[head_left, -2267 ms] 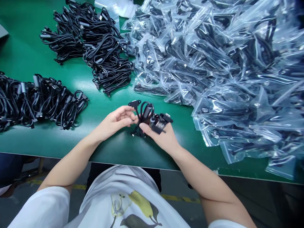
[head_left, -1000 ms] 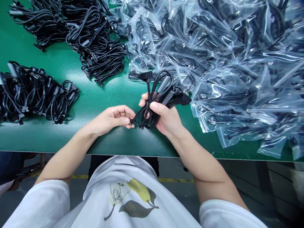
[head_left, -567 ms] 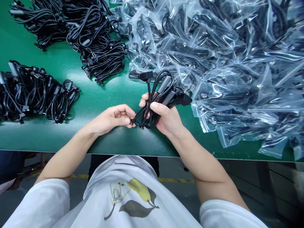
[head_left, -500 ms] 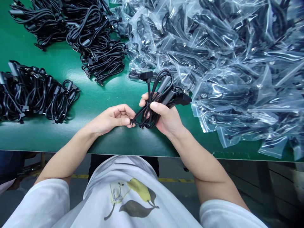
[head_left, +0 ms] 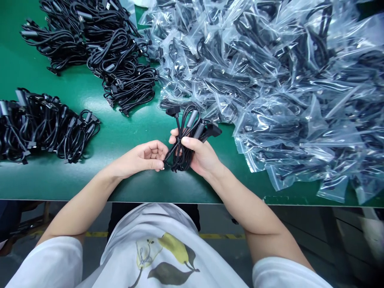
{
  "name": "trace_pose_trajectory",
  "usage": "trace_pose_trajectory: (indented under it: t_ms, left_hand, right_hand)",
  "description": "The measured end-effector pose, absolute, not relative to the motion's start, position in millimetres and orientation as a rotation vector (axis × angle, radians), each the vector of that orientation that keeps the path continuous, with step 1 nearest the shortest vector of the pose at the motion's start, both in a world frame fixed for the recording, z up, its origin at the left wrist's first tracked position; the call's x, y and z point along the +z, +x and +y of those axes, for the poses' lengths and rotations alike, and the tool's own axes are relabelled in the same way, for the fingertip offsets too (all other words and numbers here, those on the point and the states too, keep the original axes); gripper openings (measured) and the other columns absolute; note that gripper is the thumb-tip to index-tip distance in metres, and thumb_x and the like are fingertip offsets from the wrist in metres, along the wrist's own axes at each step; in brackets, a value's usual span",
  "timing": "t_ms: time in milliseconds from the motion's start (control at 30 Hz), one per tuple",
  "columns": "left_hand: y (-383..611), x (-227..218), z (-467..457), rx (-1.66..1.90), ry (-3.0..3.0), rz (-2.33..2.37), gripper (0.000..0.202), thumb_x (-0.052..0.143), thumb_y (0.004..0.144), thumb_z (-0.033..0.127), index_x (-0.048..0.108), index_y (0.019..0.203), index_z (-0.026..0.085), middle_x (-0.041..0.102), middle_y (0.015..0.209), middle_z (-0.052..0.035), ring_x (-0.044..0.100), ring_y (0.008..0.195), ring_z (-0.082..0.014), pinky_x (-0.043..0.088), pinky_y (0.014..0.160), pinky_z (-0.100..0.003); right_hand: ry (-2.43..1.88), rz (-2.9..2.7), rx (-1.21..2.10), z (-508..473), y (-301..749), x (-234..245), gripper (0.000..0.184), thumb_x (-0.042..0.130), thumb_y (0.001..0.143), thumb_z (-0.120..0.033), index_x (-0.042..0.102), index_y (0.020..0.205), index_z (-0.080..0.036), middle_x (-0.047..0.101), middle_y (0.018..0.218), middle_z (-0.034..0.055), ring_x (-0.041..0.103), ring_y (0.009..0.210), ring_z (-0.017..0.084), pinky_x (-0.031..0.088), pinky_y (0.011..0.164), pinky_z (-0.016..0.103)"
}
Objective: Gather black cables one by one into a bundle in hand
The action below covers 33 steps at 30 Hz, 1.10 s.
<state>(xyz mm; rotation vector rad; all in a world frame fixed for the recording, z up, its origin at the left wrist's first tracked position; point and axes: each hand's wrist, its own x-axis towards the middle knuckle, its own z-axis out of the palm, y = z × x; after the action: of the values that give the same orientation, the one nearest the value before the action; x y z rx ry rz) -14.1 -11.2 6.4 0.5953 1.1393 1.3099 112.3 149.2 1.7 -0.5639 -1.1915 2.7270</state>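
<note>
A bundle of black cables [head_left: 184, 154] is gripped in my right hand [head_left: 204, 156], thumb across the front and fingers behind. Dark connector ends and grey cylindrical parts stick up out of the bundle's top. My left hand [head_left: 150, 157] is at the bundle's lower left, its thumb and forefinger pinching one small cable end [head_left: 164, 165]. The fingers partly cover that connector. Both hands are held above the green table [head_left: 132, 186], close to its front edge.
Coiled black cables lie in a row [head_left: 45, 124] at the left and in a larger heap [head_left: 117, 60] at the back. Clear zip bags with black cables inside [head_left: 270, 88] cover the right side. Part of another person [head_left: 12, 224] shows at the lower left.
The cable bundle and my right hand have shifted left and slightly down in view. My left hand still pinches the cable end. The whole view has moved a little.
</note>
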Motion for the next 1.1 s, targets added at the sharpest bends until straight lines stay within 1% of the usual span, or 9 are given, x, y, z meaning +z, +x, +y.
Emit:
trace_pose_trajectory:
  t_ms: [233, 433, 500, 567, 667, 767, 900, 967, 1100]
  left_hand:
    - [-15, 7, -12, 1.268, 0.629, 1.191, 0.036, 0.086, 0.072, 0.036, 0.065, 0.091, 0.014, 0.060, 0.081, -0.0004, 0.052, 0.071, -0.0093, 0.043, 0.066, -0.021]
    - [-15, 5, -13, 1.274, 0.684, 1.228, 0.032, 0.084, 0.075, 0.036, 0.065, 0.091, 0.015, 0.058, 0.078, 0.0007, 0.052, 0.072, -0.0090, 0.044, 0.068, -0.021]
    - [-15, 4, -13, 1.385, 0.708, 1.320, 0.037, 0.084, 0.075, 0.037, 0.066, 0.099, 0.016, 0.062, 0.087, -0.0016, 0.057, 0.079, -0.0113, 0.047, 0.074, -0.023]
    - [-15, 3, -13, 1.561, 0.731, 1.453, 0.046, 0.086, 0.072, 0.039, 0.064, 0.107, 0.019, 0.065, 0.100, -0.0043, 0.061, 0.092, -0.0148, 0.050, 0.085, -0.026]
    - [-15, 1, -11, 1.722, 0.738, 1.545, 0.054, 0.089, 0.067, 0.044, 0.063, 0.106, 0.019, 0.065, 0.103, -0.0048, 0.063, 0.098, -0.0168, 0.050, 0.092, -0.029]
    - [-14, 0, -8, 1.748, 0.633, 1.498, 0.061, 0.092, 0.060, 0.045, 0.057, 0.103, 0.020, 0.065, 0.097, -0.0021, 0.064, 0.091, -0.0144, 0.052, 0.087, -0.026]
    - [-12, 1, -7, 1.745, 0.543, 1.403, 0.067, 0.093, 0.059, 0.044, 0.051, 0.107, 0.022, 0.064, 0.093, 0.0014, 0.061, 0.072, -0.0099, 0.051, 0.069, -0.022]
    - [-13, 3, -8, 1.717, 0.578, 1.427, 0.059, 0.091, 0.063, 0.042, 0.055, 0.105, 0.021, 0.064, 0.089, 0.0017, 0.058, 0.069, -0.0089, 0.048, 0.065, -0.021]
    - [-14, 9, -11, 1.654, 0.594, 1.472, 0.044, 0.091, 0.063, 0.037, 0.060, 0.087, 0.017, 0.063, 0.079, 0.0012, 0.059, 0.070, -0.0096, 0.048, 0.067, -0.021]
  right_hand:
    - [-0.561, -1.224, 2.744, 148, 113, 2, 0.036, 0.081, 0.068, -0.037, 0.074, 0.099, -0.021, 0.076, 0.092, 0.0019, 0.070, 0.082, 0.017, 0.061, 0.077, 0.031]
    - [-0.535, -1.213, 2.746, 148, 112, 3, 0.035, 0.084, 0.066, -0.037, 0.076, 0.096, -0.022, 0.076, 0.090, 0.0006, 0.069, 0.077, 0.016, 0.060, 0.077, 0.031]
    - [-0.530, -1.262, 2.673, 148, 111, 3, 0.031, 0.084, 0.066, -0.036, 0.078, 0.093, -0.022, 0.076, 0.088, 0.0003, 0.068, 0.080, 0.015, 0.058, 0.081, 0.030]
    - [-0.551, -1.403, 2.574, 146, 110, 2, 0.029, 0.083, 0.068, -0.036, 0.078, 0.092, -0.020, 0.077, 0.087, 0.0017, 0.068, 0.083, 0.016, 0.056, 0.082, 0.030]
    - [-0.593, -1.664, 2.461, 142, 111, -2, 0.030, 0.081, 0.072, -0.038, 0.079, 0.095, -0.019, 0.078, 0.090, 0.0047, 0.068, 0.084, 0.018, 0.053, 0.076, 0.031]
    - [-0.577, -1.827, 2.396, 140, 112, -7, 0.027, 0.079, 0.074, -0.038, 0.079, 0.094, -0.019, 0.079, 0.091, 0.0046, 0.067, 0.078, 0.018, 0.052, 0.070, 0.030]
    - [-0.541, -1.932, 2.483, 137, 112, -8, 0.023, 0.080, 0.074, -0.036, 0.078, 0.087, -0.017, 0.078, 0.084, 0.0051, 0.063, 0.065, 0.015, 0.049, 0.061, 0.028]
    - [-0.500, -1.932, 2.612, 134, 112, -7, 0.025, 0.081, 0.072, -0.035, 0.077, 0.088, -0.017, 0.078, 0.087, 0.0061, 0.065, 0.067, 0.015, 0.050, 0.060, 0.028]
    - [-0.439, -1.859, 2.766, 127, 112, -8, 0.025, 0.083, 0.070, -0.033, 0.076, 0.088, -0.017, 0.079, 0.089, 0.0059, 0.065, 0.067, 0.014, 0.049, 0.059, 0.026]
